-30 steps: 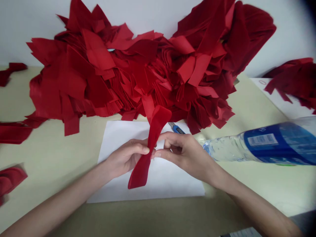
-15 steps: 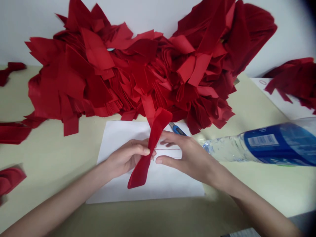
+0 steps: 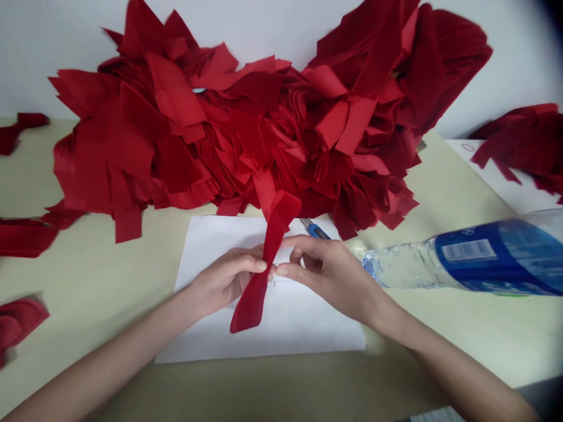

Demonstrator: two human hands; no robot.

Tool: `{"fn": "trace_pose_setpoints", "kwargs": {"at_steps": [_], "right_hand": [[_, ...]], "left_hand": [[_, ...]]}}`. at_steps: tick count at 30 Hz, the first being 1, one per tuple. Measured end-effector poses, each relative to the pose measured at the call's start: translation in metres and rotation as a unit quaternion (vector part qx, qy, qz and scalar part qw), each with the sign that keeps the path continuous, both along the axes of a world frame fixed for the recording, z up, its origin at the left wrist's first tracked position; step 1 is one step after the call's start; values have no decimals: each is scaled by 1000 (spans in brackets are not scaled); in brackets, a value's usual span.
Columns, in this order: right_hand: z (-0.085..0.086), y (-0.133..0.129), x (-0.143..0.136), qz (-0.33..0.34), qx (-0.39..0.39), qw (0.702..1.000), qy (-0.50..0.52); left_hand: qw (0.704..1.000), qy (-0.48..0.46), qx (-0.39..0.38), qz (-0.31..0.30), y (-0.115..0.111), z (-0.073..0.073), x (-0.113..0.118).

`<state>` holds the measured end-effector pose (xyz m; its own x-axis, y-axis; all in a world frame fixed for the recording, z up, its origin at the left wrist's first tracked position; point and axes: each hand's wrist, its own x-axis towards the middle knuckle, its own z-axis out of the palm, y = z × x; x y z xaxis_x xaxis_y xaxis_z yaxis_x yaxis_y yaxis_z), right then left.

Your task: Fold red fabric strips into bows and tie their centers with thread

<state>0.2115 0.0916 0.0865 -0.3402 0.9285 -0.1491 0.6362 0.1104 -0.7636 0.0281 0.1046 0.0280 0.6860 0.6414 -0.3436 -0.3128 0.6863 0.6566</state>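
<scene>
My left hand [image 3: 229, 272] pinches a strip of red velvet ribbon [image 3: 250, 305] at its narrow, gathered middle, thumb in front. The strip stands slanted above a white sheet of paper [image 3: 197, 340], its two ends flaring out up and down. From the other side, my right hand [image 3: 328, 269] closes on the same gathered middle, its thumb tip by the left fingertips and its index finger reaching to the ribbon's edge. The rest of its fingers are curled. Ruled lines show on the paper near the hands. A blue utility knife [image 3: 317, 231] lies behind the right hand.
A large heap of red ribbon pieces [image 3: 246, 129] spans the back of the table against the wall. A water bottle with a blue label [image 3: 466, 252] lies on its side at right. More red pieces [image 3: 24, 237] lie at left, and another pile [image 3: 528, 140] at far right.
My right hand has closed in on the ribbon, bringing thumb and index finger to its middle and curling the others. My left hand keeps its pinch, and the strip has turned slightly.
</scene>
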Motion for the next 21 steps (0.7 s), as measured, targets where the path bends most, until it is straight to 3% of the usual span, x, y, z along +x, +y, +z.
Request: {"fn": "trace_pose_setpoints", "kwargs": {"at_steps": [7,12,18,21], "right_hand": [[0,-2,1,3,-14,1000,-8],[0,3,9,0,5,1000,-30],[10,1,2,-24,-51,988,143],[8,-3,-5,-44,-60,981,179]], "left_hand": [[1000,-5,5,-7,0,1,1],[999,-11,-41,15,0,2,0],[999,0,-15,33,-3,2,3],[999,12,2,35,-6,7,7]]}}
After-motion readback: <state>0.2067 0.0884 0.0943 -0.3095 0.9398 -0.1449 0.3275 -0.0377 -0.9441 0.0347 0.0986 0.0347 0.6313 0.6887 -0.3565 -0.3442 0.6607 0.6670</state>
